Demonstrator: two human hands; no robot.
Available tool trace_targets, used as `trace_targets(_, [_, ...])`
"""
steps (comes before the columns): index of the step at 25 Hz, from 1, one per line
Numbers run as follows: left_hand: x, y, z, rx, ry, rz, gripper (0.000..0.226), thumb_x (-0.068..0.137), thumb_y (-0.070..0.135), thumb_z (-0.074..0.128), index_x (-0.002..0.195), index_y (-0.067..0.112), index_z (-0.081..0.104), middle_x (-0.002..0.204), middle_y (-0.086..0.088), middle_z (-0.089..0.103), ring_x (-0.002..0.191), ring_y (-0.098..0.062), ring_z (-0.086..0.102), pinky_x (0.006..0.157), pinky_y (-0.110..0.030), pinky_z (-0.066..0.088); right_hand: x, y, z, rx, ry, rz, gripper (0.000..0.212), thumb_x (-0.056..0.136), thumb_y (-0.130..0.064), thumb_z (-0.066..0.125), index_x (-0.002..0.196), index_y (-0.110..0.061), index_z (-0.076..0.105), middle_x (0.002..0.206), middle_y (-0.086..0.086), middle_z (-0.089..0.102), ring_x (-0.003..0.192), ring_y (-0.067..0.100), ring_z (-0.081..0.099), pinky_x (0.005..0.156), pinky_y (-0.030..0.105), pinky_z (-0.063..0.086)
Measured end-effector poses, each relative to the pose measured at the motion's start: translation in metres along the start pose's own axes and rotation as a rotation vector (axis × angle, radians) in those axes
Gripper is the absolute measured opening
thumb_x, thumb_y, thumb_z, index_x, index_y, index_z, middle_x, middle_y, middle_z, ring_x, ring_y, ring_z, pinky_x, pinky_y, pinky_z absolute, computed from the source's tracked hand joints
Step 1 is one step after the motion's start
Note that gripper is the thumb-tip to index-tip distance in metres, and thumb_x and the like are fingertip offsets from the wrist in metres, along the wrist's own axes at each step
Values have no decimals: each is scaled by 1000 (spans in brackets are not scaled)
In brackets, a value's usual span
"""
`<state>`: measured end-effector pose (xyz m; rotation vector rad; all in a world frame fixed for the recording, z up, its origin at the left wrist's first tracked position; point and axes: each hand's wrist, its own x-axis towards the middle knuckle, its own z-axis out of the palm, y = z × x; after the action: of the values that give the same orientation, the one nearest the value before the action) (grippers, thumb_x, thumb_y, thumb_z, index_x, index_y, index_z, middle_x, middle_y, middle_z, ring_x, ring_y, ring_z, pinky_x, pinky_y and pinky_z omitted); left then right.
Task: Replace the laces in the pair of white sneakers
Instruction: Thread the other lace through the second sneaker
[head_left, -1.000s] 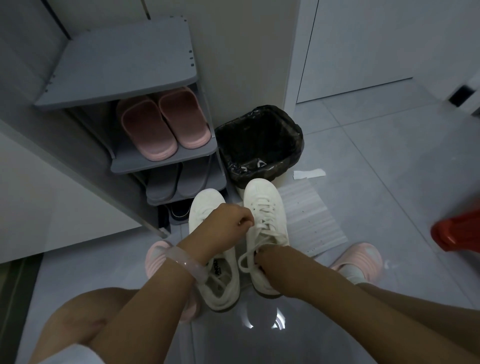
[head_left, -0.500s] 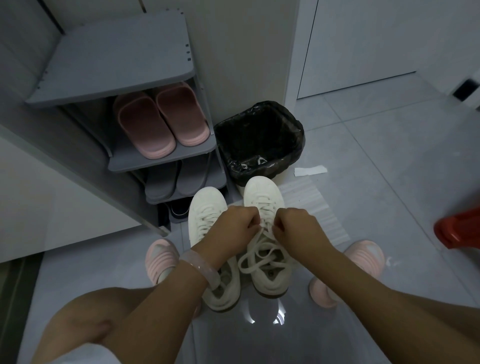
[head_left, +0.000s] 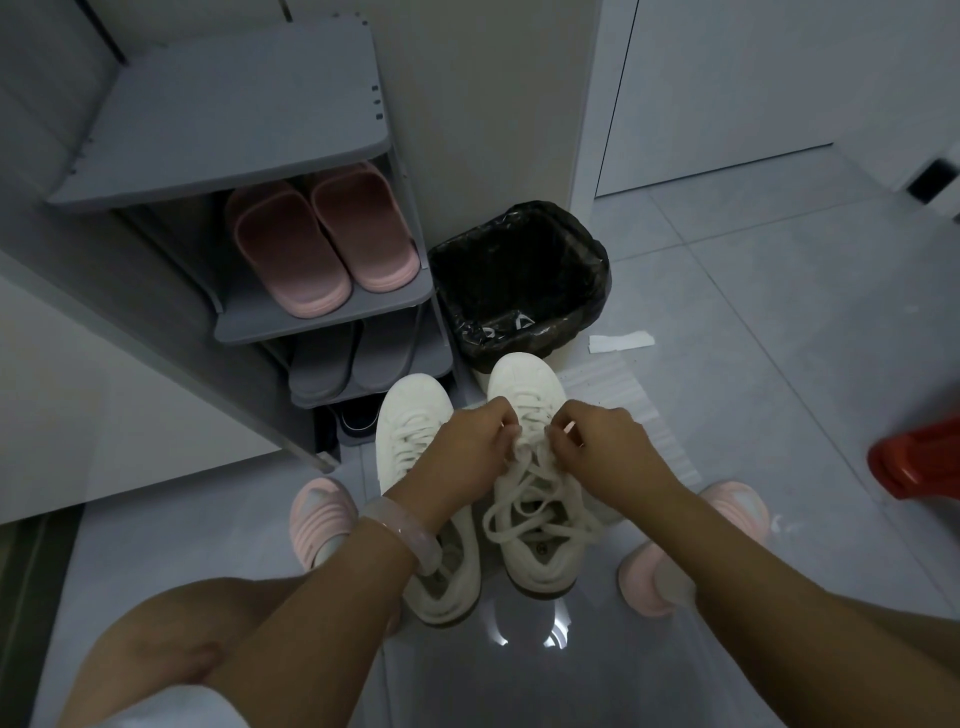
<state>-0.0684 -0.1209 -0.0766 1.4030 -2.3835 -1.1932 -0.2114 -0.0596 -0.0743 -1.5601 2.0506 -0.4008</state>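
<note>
Left hand and right hand: fingers curled, both pinching the lace over the middle of the right sneaker. Lace loops hang loose over its tongue and opening. Left sneaker sits just beside it on the floor, laced, partly hidden under the left wrist with its bracelet. Bin with black liner just beyond the toes; can't tell what's in it. Rack left of bin: pink slippers on one shelf, grey pair below. Paper scrap right of bin. Red object at right edge. Person's feet in pink slippers flank the sneakers.
</note>
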Motion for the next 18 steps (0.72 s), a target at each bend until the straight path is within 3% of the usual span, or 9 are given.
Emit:
trace_targets(2, [1, -1, 1, -62, 37, -41, 8, 93, 11, 48, 89, 9, 55, 80, -10, 64, 68, -24, 64, 71, -35, 52, 2, 4, -2, 147, -4, 64, 16, 93, -20, 50, 96, -10, 62, 84, 7, 68, 74, 21, 65, 73, 35, 54])
trace_targets(5, [4, -1, 8, 89, 55, 30, 8, 88, 14, 57, 90, 6, 59, 90, -10, 63, 80, -21, 59, 76, -34, 49, 3, 0, 5, 6, -44, 32, 15, 91, -22, 52, 96, -12, 62, 89, 3, 63, 75, 14, 55, 67, 24, 44])
trace_targets(10, [8, 4, 17, 298, 67, 79, 14, 93, 11, 44, 97, 2, 54, 103, -13, 57, 97, -26, 52, 76, -30, 36, 12, -4, 13, -139, -69, 50, 18, 93, -18, 43, 95, -7, 58, 97, 8, 60, 79, 19, 49, 66, 26, 37])
trace_targets(14, [8, 9, 21, 405, 62, 83, 19, 93, 6, 37, 109, 2, 45, 107, -15, 57, 97, -29, 56, 69, -26, 33, 9, -10, 12, -249, -74, 10, 24, 94, -10, 37, 70, -15, 33, 77, 0, 43, 69, 20, 40, 50, 23, 24])
trace_targets(17, [10, 10, 21, 380, 98, 72, 18, 92, 3, 38, 109, 3, 41, 101, -14, 61, 89, -27, 60, 63, -24, 31, 9, -11, 10, -284, -63, -17, 7, 94, -8, 35, 94, -11, 41, 79, 6, 49, 58, 19, 36, 53, 26, 28])
trace_targets(18, [10, 11, 21, 373, 107, 78, 17, 92, 3, 38, 108, 3, 41, 100, -14, 61, 87, -27, 60, 62, -25, 30, 9, -11, 9, -279, -58, -17, 11, 95, -8, 34, 102, -9, 42, 85, 10, 54, 56, 18, 36, 51, 27, 28])
